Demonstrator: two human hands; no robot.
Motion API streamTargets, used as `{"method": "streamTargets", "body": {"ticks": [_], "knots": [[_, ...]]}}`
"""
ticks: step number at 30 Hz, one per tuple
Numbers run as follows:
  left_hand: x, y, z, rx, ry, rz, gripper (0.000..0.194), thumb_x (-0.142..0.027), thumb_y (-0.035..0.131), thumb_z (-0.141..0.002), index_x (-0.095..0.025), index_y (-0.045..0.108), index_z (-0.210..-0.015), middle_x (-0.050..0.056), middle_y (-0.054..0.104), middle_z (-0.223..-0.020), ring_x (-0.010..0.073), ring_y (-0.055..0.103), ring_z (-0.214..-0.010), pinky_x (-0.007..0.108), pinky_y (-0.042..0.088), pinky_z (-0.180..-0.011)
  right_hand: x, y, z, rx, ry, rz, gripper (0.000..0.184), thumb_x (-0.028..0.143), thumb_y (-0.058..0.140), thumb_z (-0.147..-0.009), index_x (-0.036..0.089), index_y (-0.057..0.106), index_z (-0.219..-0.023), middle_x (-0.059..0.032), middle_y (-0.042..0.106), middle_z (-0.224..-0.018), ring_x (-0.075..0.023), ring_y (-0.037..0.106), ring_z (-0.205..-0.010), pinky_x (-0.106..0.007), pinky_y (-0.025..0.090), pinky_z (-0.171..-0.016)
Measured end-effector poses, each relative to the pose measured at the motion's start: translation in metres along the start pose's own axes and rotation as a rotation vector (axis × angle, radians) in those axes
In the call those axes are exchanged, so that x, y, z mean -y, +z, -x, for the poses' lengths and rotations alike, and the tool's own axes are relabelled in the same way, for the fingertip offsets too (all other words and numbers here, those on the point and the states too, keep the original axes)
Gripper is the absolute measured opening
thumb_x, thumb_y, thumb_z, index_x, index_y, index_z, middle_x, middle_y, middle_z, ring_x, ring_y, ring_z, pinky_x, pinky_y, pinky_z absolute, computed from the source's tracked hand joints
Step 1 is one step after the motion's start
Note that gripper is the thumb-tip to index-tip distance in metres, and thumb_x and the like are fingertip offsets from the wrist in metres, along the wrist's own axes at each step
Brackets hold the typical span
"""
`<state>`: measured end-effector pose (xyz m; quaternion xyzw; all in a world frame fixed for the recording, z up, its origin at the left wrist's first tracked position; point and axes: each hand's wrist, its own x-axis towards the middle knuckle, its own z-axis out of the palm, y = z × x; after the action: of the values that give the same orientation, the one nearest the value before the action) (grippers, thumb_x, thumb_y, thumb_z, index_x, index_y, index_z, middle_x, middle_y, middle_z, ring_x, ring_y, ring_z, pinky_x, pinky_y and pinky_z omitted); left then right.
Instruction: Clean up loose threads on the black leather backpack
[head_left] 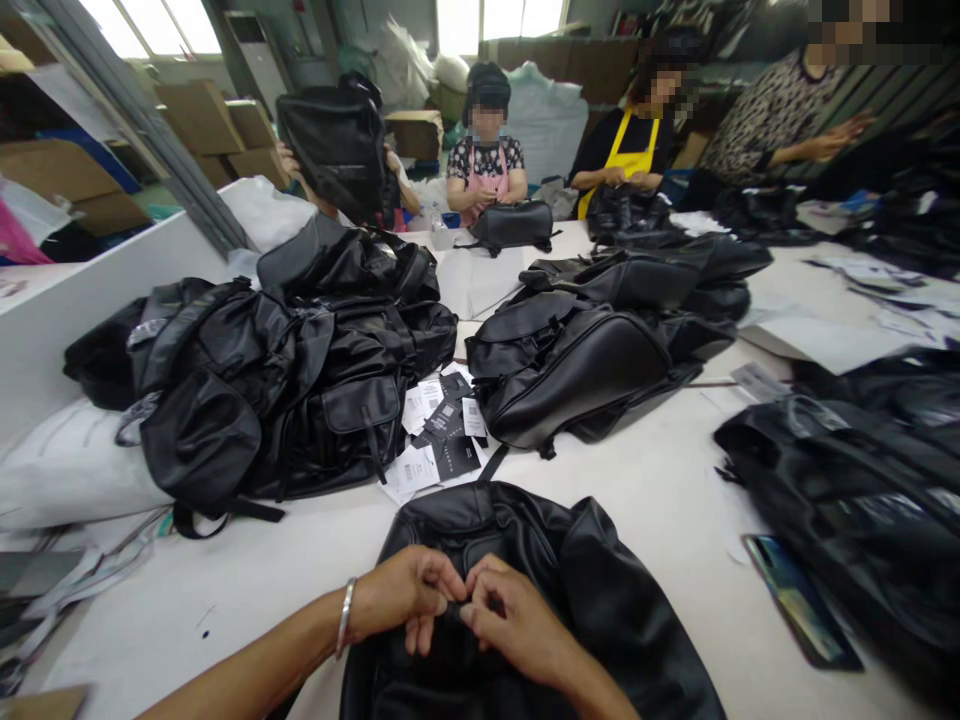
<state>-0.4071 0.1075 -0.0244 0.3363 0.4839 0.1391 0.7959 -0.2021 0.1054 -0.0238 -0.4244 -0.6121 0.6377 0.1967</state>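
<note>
A black leather backpack [600, 590] lies flat on the white table [660, 480] right in front of me. My left hand [405, 598], with a silver bangle on its wrist, and my right hand [510, 620] meet over the middle of the bag. Both pinch a small dark part of the bag between thumb and fingers; I cannot make out what that part is.
Piles of black backpacks lie at the left [285, 370], centre [585, 350] and right [862, 470]. Paper hang tags [439, 430] are scattered between the piles. A phone [802, 600] lies at my right. Several people work on bags across the table.
</note>
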Motion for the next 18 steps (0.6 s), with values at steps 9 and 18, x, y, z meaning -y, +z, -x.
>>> {"method": "streamTargets", "body": {"ticks": [9,18], "knots": [[0.001,0.000,-0.001,-0.018,-0.009,-0.056,0.034,-0.020,0.055,-0.058,-0.012,0.059,-0.090,0.004,0.067,-0.079,0.0109,0.057,-0.040,0.017,0.041,-0.032,0.007,0.007,0.001,0.013,-0.087,0.258,0.010,0.015,0.060,-0.082,0.019,0.053,-0.077,0.0005,0.055,-0.086,-0.0133,0.053,-0.079,-0.025,0.037,-0.071],[-0.006,-0.003,0.003,-0.057,-0.002,-0.155,0.032,-0.017,0.061,-0.062,-0.014,0.065,-0.094,0.001,0.068,-0.081,0.0015,0.038,-0.032,0.012,0.026,-0.027,-0.014,0.017,0.000,0.028,0.188,-0.390,0.021,0.029,0.061,-0.077,0.018,0.052,-0.092,0.0028,0.059,-0.066,-0.0114,0.053,-0.053,-0.023,0.042,-0.052]]}}
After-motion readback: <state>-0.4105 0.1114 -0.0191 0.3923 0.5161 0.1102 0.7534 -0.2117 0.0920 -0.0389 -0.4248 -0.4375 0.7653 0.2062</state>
